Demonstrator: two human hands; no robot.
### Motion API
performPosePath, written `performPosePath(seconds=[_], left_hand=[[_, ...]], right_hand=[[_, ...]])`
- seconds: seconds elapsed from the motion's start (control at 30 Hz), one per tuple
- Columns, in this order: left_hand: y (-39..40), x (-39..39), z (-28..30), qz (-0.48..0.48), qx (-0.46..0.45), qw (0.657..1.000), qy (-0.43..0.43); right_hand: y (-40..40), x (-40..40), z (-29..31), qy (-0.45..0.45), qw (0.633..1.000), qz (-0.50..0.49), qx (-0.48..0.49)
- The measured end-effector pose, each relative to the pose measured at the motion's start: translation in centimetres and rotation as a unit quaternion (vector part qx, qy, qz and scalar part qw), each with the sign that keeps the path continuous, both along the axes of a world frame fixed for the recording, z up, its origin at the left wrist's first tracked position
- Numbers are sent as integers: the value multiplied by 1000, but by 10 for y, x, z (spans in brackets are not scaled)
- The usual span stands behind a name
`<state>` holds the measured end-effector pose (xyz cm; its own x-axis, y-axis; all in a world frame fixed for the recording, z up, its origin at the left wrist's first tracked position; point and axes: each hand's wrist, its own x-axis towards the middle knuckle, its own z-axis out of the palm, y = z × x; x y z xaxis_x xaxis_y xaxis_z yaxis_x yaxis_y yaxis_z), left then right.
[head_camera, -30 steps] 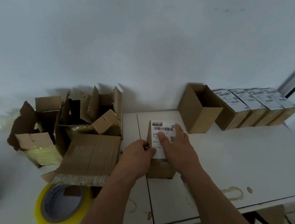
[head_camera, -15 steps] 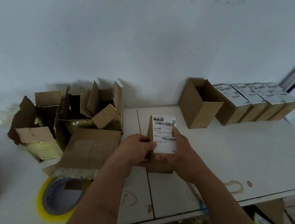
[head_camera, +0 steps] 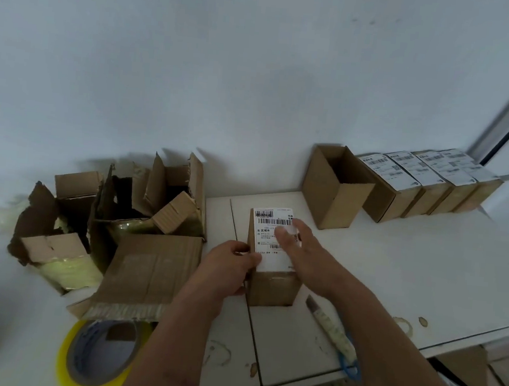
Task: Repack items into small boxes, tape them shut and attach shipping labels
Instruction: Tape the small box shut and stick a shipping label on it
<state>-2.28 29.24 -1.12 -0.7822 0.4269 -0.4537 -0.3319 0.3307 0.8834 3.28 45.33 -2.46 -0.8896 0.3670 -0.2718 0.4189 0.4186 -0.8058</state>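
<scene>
White table (head_camera: 394,266): brown box (head_camera: 272,290), white label (head_camera: 270,240).

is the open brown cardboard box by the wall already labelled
No, the open brown cardboard box shows bare sides and no white label.

Five labelled boxes (head_camera: 273,274), one open box (head_camera: 333,190), one tape roll (head_camera: 95,360).

Brown cardboard box (head_camera: 272,286), white label (head_camera: 269,240) with black barcodes, yellow tape roll (head_camera: 72,361), white table (head_camera: 393,282)
</scene>
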Motion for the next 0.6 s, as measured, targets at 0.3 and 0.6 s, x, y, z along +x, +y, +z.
performPosePath(seconds=[0.3, 0.6], left_hand=[[3, 2, -1, -2, 16, 1000, 2], [4, 3, 1, -1, 11, 1000, -7]], right_hand=[[-5, -67, 5, -65, 984, -57, 155], [3, -77, 8, -138, 962, -53, 229]])
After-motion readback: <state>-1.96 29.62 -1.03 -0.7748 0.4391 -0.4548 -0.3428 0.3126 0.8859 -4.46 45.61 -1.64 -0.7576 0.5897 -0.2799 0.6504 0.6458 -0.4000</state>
